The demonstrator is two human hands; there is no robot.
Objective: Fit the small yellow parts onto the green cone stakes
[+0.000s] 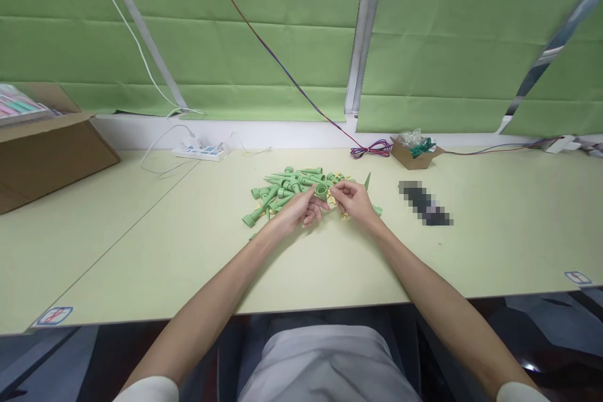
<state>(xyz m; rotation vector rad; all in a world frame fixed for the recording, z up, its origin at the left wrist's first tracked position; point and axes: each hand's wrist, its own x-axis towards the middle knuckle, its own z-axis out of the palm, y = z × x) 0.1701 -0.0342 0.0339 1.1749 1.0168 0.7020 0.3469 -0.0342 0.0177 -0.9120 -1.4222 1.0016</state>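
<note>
My left hand is closed on a green plastic plant-watering spike, its round hollow end turned toward me. Just right of that end, my right hand pinches with thumb and forefinger. What lies between those fingertips is too small to make out. Behind and left of my hands spreads a pile of similar green spikes, some with ribbed round caps. Small yellow pieces lie among them and near my right fingers. One green pointed tip sticks up behind my right hand.
An open cardboard box stands at the left. A power strip and bundled red-blue wire lie along the wall. At the back right is a small carton with plastic bags. A pixelated dark object lies right of my hands.
</note>
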